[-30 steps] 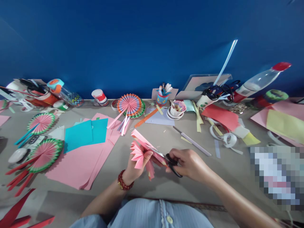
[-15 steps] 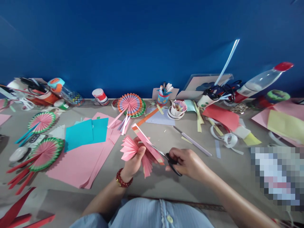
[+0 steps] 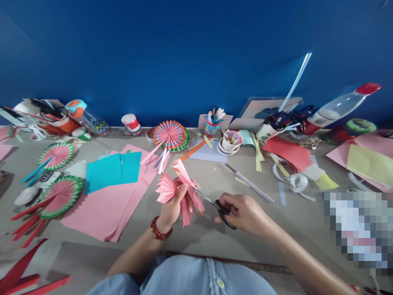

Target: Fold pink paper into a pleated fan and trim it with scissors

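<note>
My left hand (image 3: 174, 204) is closed around a pink accordion-folded paper (image 3: 167, 188), its pleats fanned on the left and hanging below the fingers. A narrower folded part with a light edge slants up beyond my fingertips. My right hand (image 3: 242, 211) grips black-handled scissors (image 3: 222, 209), fingers in the loops. Their metal blades point left and touch the folded paper near my left fingertips; whether they are cutting into it I cannot make out. Both hands are held above the grey table (image 3: 211, 241).
Pink sheets (image 3: 101, 213) with blue paper (image 3: 104, 174) on top lie left, beside finished paper fans (image 3: 63, 196). Another pleated fan (image 3: 170, 135) stands at the back near a pen cup (image 3: 211, 125). Right are a purple-handled stick (image 3: 254, 187), paper strips (image 3: 296, 182) and a bottle (image 3: 340, 104).
The folded paper in my left hand has turned and looks narrower, its lower end drawn up and left. More of the scissor blades shows. My right hand has barely moved.
</note>
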The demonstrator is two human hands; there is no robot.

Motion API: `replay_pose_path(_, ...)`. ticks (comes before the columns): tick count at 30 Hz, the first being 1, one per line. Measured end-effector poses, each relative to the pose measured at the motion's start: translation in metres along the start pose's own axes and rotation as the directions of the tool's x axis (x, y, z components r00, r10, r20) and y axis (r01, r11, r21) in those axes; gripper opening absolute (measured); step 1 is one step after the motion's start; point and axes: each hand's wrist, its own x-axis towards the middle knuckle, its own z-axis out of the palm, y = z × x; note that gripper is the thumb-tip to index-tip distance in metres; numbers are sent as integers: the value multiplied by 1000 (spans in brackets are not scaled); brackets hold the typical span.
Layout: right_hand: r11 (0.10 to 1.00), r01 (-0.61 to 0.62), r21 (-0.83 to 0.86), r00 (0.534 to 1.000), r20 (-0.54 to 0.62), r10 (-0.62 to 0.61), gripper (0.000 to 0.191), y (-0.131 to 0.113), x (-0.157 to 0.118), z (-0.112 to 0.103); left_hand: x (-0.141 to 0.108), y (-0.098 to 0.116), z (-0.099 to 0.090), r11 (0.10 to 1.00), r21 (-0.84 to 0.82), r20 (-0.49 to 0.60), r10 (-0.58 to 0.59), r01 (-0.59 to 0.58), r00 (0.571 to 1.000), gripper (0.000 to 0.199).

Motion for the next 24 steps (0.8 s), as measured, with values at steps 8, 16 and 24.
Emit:
replay_pose_path(8, 997, 69, 36, 971, 227, -75, 34, 16, -18, -20, 2, 9, 7, 999, 18, -206, -33, 38, 978, 40)
replay_pose_path(16, 854, 182, 487, 968, -243, -68, 45, -10, 8, -21, -3, 2, 10, 967, 242, -128, -56, 86, 990, 35)
replay_pose_path(24, 694, 229, 682, 949, -315, -3, 41, -45, 53, -3, -13, 18, 25, 951, 308, 8, -27, 23, 1000, 34)
